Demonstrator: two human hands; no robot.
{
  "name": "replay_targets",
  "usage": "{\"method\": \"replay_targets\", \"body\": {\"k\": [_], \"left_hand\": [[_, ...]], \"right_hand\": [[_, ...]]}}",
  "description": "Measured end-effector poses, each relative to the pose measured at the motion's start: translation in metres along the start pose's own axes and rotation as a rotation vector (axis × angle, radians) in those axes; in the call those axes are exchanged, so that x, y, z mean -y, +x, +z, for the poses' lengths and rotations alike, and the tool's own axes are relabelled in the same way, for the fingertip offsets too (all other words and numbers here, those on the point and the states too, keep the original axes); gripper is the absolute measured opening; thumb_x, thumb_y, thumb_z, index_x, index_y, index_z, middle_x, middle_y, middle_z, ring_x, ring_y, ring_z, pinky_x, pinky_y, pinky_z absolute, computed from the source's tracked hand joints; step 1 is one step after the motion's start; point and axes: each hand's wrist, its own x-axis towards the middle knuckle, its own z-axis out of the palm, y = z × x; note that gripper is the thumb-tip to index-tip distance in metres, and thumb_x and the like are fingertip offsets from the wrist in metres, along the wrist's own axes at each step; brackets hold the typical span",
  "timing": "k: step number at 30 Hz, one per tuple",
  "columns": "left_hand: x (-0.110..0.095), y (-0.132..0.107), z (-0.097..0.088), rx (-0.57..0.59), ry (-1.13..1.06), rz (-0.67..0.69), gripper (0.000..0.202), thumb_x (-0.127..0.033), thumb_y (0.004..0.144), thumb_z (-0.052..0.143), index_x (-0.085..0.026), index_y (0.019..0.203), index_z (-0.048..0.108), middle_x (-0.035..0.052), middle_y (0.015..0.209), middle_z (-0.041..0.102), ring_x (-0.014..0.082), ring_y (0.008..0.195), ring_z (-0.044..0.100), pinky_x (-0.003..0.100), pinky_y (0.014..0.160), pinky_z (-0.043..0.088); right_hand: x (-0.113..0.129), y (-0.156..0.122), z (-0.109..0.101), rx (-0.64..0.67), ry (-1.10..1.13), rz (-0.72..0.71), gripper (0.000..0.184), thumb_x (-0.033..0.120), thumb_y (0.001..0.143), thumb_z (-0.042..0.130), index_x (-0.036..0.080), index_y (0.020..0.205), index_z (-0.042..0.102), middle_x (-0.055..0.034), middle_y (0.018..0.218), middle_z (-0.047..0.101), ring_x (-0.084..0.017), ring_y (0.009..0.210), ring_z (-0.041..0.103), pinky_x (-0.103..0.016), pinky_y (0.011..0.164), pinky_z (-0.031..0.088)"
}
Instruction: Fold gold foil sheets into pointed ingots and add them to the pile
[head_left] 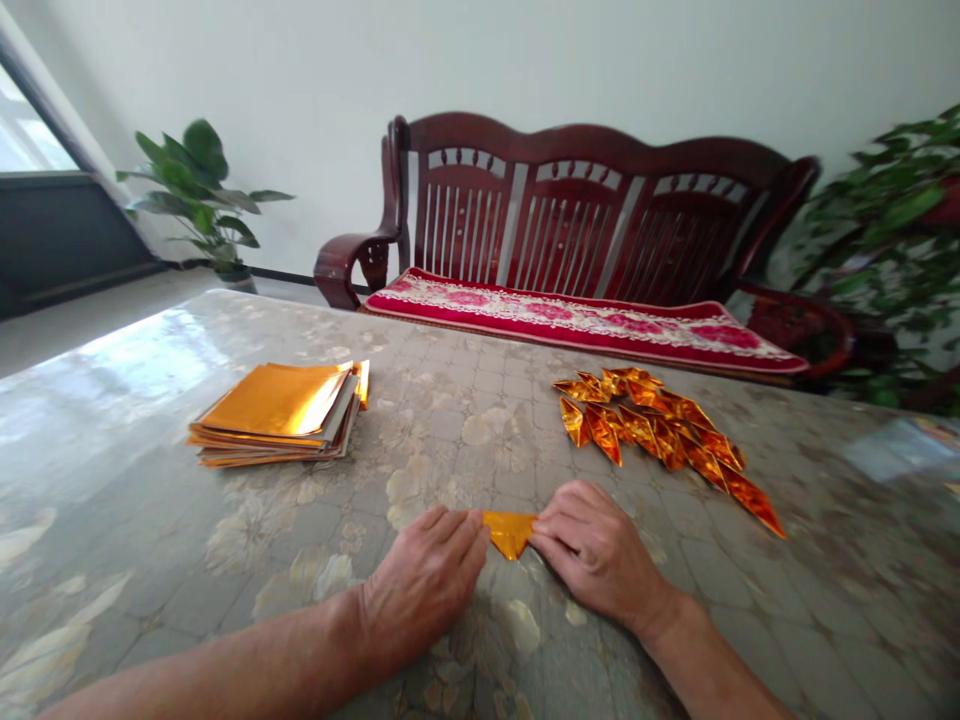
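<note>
A small piece of folded gold foil paper (pixel 510 534) is stretched between my two hands, just over the tabletop. Its upper edge is straight, and its lower part tapers to a blunt point. My left hand (pixel 433 565) pinches its left end, fingertips pressed together. At the opposite end, my right hand (pixel 596 545) grips it between thumb and fingers. Both ends of the paper are hidden by the fingers. Beyond my left hand lies a stack of square gold foil sheets (pixel 274 400). Several folded gold foil pieces (pixel 660 430) form a cluster beyond my right hand.
The table (pixel 442 400) has a glossy, flower-patterned cover. A clear plastic packet (pixel 900 450) lies near its right side. Behind the table stands a dark wooden bench (pixel 600 140) with a red floral cushion (pixel 570 315). Potted plants (pixel 195 190) flank it on both sides.
</note>
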Motion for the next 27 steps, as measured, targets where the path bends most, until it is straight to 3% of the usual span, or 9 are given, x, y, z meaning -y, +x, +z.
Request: {"method": "replay_targets", "body": {"k": [4,7,11,14,21,27], "left_hand": [[0.005,0.008,0.0,0.002,-0.048,-0.034,0.008,-0.016,0.094,0.054,-0.017,0.092,0.062,0.0046,0.089,0.067,0.022,0.078,0.06,0.035,0.07,0.048],[0.008,0.016,0.002,-0.009,-0.053,-0.109,0.017,-0.024,0.097,0.053,-0.02,0.082,0.061,0.0018,0.078,0.063,0.0212,0.072,0.058,0.033,0.065,0.045],[0.011,0.025,0.002,0.013,-0.138,-0.272,0.02,-0.033,0.098,0.053,-0.021,0.085,0.063,0.0016,0.083,0.064,0.0205,0.078,0.059,0.031,0.067,0.043],[0.015,0.027,0.0,0.032,-0.248,-0.353,0.013,-0.036,0.095,0.059,-0.025,0.096,0.065,0.0005,0.092,0.064,0.0204,0.087,0.06,0.03,0.071,0.043],[0.021,0.028,0.002,0.002,-0.404,-0.47,0.014,-0.032,0.083,0.072,-0.021,0.086,0.063,0.0009,0.091,0.062,0.0199,0.088,0.058,0.027,0.072,0.039],[0.017,0.027,0.007,-0.035,-0.666,-0.558,0.009,-0.022,0.077,0.068,-0.019,0.074,0.06,-0.0037,0.069,0.06,0.0148,0.068,0.056,0.023,0.059,0.033]], "right_hand": [[-0.002,0.002,0.002,-0.017,-0.021,0.113,0.03,0.027,0.089,0.067,0.02,0.062,0.057,-0.0021,0.068,0.058,-0.018,0.073,0.051,-0.032,0.07,0.039],[-0.001,0.005,0.004,0.008,-0.017,0.206,0.03,0.026,0.084,0.073,0.02,0.063,0.053,-0.0005,0.069,0.057,-0.018,0.075,0.051,-0.031,0.069,0.038],[-0.001,0.01,0.003,0.071,0.009,0.313,0.02,0.026,0.078,0.079,0.022,0.085,0.06,0.0011,0.079,0.06,-0.019,0.081,0.053,-0.031,0.071,0.039],[-0.001,0.011,0.0,0.136,0.016,0.279,0.018,0.029,0.081,0.077,0.024,0.09,0.062,0.0005,0.086,0.062,-0.02,0.087,0.053,-0.032,0.076,0.039],[0.004,0.011,-0.003,0.137,0.057,0.3,0.02,0.021,0.077,0.077,0.022,0.08,0.057,0.0009,0.086,0.06,-0.02,0.086,0.052,-0.031,0.074,0.039],[0.004,0.006,0.007,0.051,0.25,0.391,0.014,0.011,0.076,0.068,0.022,0.077,0.058,0.003,0.077,0.058,-0.015,0.074,0.056,-0.027,0.067,0.041]]}}
